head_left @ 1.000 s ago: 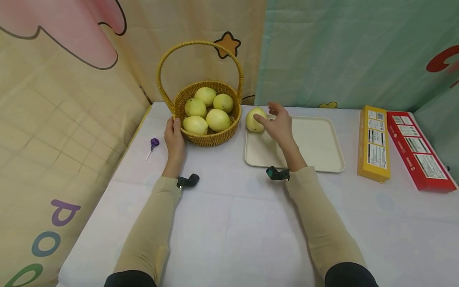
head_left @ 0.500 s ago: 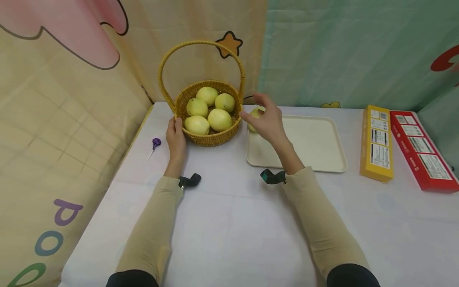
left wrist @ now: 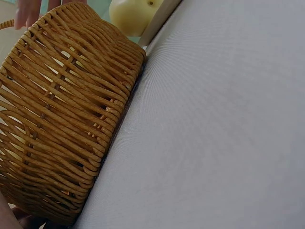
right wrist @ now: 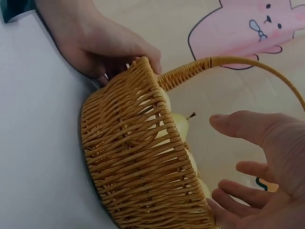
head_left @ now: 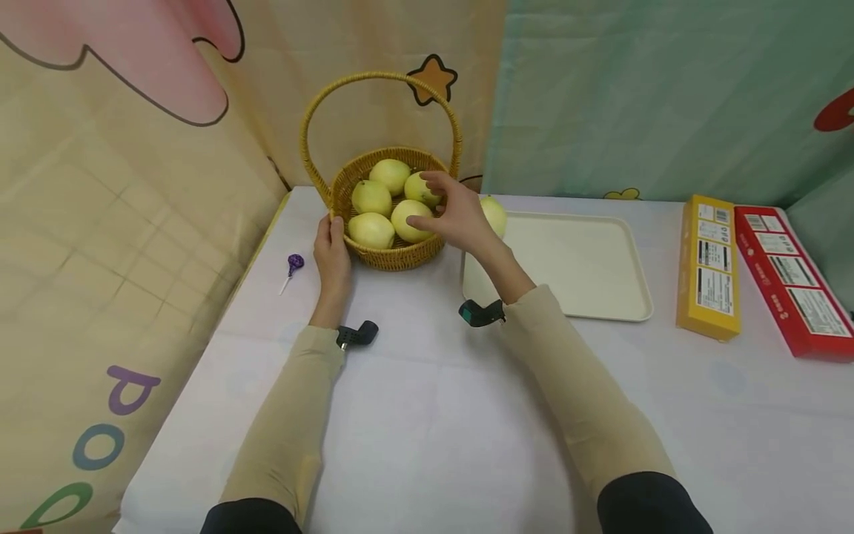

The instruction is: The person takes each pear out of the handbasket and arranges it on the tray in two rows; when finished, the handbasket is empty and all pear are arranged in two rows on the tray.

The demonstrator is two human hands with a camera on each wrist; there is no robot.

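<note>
A round wicker basket with a tall arched handle holds several pale yellow-green pears. My left hand grips its left side, the thumb on the rim and the fingers against the outer wall, as the right wrist view shows. Over the basket's right rim reaches my right hand, thumb and fingers spread apart with nothing between them. In the right wrist view, a stemmed pear shows above the rim facing the right thumb. One more pear sits at the tray's back left corner, partly hidden behind my right hand.
The cream tray lies right of the basket. Farther right are a yellow box and a red box. A purple lollipop lies left of my left hand. Printed curtains hang behind the table.
My right hand has moved left from beside the pear on the tray to over the basket's right side, its fingers still spread. My left hand stays on the basket. The view has shifted slightly.
</note>
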